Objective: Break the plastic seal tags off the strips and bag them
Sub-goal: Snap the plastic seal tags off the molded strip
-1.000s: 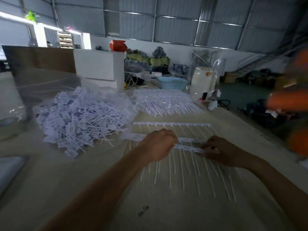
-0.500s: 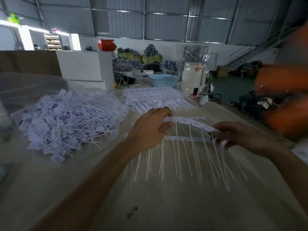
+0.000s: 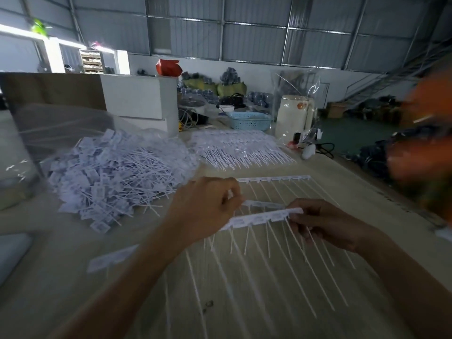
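Note:
My left hand [image 3: 208,209] and my right hand [image 3: 325,223] hold a white strip of seal tags [image 3: 261,217] above the table, one hand at each end, its thin tails hanging down. A second strip [image 3: 265,204] shows just behind it between the hands. Another strip [image 3: 274,179] lies flat on the table beyond. A short piece of strip [image 3: 110,259] lies to the left of my left forearm. A big heap of loose tags [image 3: 110,177] sits on clear plastic at the left.
A stack of whole strips in clear wrap [image 3: 239,149] lies at the back. Behind it are a blue basket [image 3: 249,121], a white jug [image 3: 294,116] and a white box [image 3: 141,99]. A blurred person in orange [image 3: 425,152] is at the right.
The hands lifted the strip off the table and brought it closer to me; the tails now hang free. The view shifted slightly.

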`<state>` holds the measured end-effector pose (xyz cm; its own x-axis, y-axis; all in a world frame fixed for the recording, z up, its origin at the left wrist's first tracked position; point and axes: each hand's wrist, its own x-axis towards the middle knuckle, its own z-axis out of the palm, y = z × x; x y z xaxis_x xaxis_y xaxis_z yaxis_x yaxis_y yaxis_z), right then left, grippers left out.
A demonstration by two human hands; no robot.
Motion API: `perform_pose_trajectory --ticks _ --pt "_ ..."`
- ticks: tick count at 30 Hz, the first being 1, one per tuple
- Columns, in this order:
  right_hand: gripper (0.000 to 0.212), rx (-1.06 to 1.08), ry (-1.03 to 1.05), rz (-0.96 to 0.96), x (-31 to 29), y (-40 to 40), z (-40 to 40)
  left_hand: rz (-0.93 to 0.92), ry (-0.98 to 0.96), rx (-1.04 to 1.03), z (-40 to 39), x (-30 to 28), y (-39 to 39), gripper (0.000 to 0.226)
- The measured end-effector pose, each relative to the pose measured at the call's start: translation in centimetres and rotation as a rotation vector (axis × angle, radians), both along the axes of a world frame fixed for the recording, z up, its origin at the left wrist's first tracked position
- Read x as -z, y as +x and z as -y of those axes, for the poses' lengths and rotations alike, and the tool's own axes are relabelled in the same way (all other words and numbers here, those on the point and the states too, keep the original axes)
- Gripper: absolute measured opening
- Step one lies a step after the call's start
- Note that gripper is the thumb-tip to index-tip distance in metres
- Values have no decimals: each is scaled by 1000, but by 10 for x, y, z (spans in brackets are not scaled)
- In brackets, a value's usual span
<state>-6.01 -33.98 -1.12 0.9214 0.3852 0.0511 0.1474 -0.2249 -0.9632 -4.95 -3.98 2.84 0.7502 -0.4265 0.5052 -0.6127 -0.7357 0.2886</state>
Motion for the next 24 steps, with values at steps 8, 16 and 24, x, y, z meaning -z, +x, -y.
perform_pose_trajectory --ticks 8,16,24 --pt "19 134 137 -27 -4 -13 -39 150 160 162 50 29 5 27" --pt "15 202 -159 325 -6 -21 -42 126 -14 201 57 58 6 24" --pt "16 489 -577 654 -13 -4 -36 -94 -410 396 53 56 6 21"
